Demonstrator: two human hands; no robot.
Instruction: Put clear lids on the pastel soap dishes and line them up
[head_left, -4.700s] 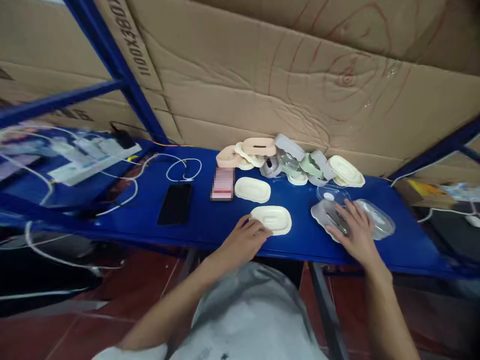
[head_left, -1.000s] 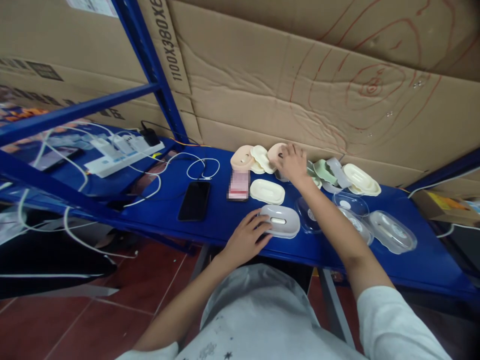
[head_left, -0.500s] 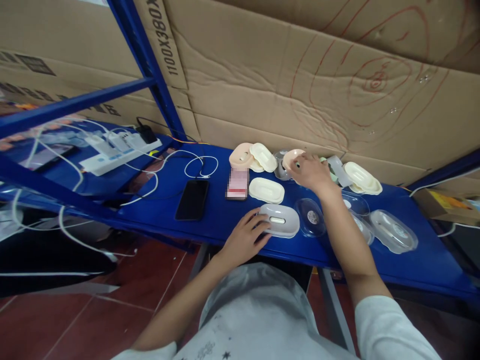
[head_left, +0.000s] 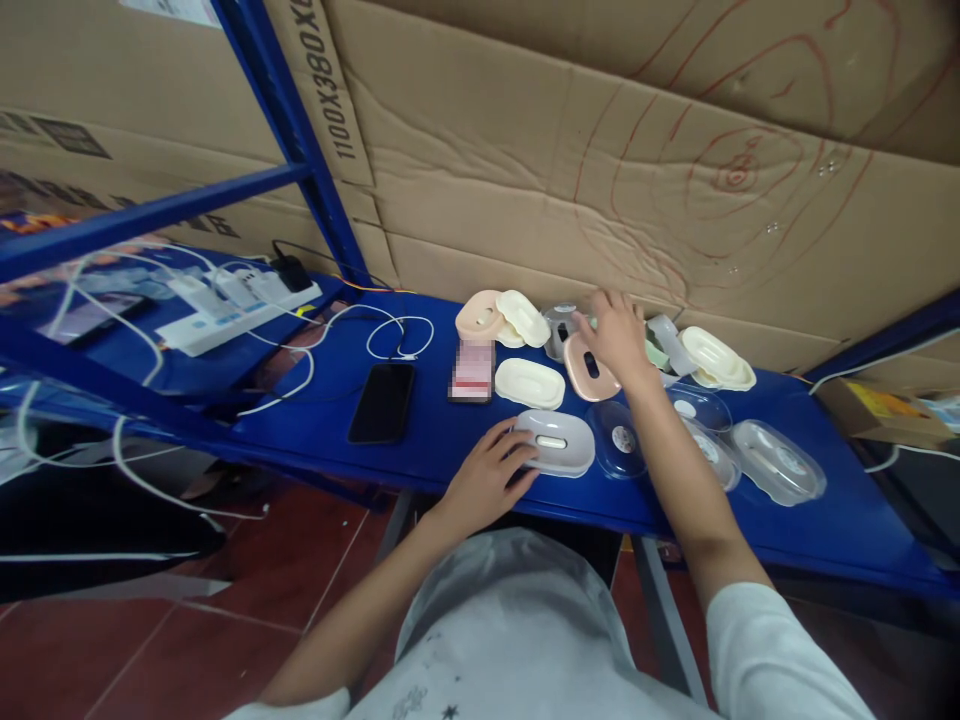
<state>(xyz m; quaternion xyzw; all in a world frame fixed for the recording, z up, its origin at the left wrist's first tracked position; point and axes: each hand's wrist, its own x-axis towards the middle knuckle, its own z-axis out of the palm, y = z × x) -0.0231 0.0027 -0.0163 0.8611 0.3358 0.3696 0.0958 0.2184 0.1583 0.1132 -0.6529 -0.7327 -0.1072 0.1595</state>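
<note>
The left hand [head_left: 487, 473] is loosely spread, its fingertips resting on the left end of a grey cover [head_left: 566, 455] with the thumb apart by the near edge. The right hand [head_left: 621, 338] is beyond the grey cover and to its right, over the back row of pieces; its fingertips are partly hidden, so I cannot tell whether they grip anything.

The grey cover sits near the front edge of a blue table [head_left: 442, 440], slot upward, a pale strip showing through the slot and a cream rim below it. Just to its right lies a clear lid [head_left: 622, 440] with a round sticker. Behind it and a little to the right, a peach cover [head_left: 585, 372] leans partly under the right hand, its slot dark. Directly behind the grey cover is a cream tray [head_left: 529, 385]. Behind and left of it are a phone [head_left: 471, 371] with a pink, blurred-out screen, and past that another slotted peach cover.

Farther right of the grey cover, beyond the right forearm, are more clear lids [head_left: 701, 408] and a clear-covered dish [head_left: 780, 462]; behind these, a stack of cream trays [head_left: 720, 358]. Well left of the grey cover lie a black phone [head_left: 382, 402], a looped white cable [head_left: 431, 338] and, farther off, a white power strip [head_left: 247, 318]. A cardboard wall [head_left: 480, 170] rises behind everything.
</note>
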